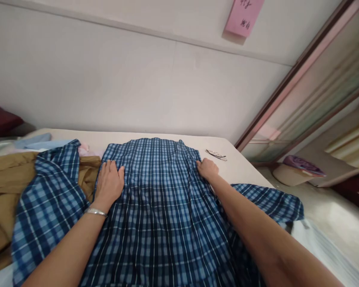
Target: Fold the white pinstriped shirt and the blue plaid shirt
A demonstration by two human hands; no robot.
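A blue plaid shirt (158,199) lies spread across the table, back side up, with its far end near the wall. One sleeve (49,203) spreads out to the left and the other sleeve (269,201) sticks out past the table's right edge. My left hand (110,181), with a silver bracelet at the wrist, rests flat on the shirt's left side, fingers stretched forward. At the shirt's right side, my right hand (208,169) has its fingers curled closed on the cloth edge. The fingertips of that hand are partly hidden.
Brown cloth (8,179) and pale blue fabric (44,142) are heaped at the left. Eyeglasses (217,154) lie on the pale table (227,144) near its right edge. A pink note (244,18) hangs on the wall. Beyond the table stands a bin (290,175) on the floor.
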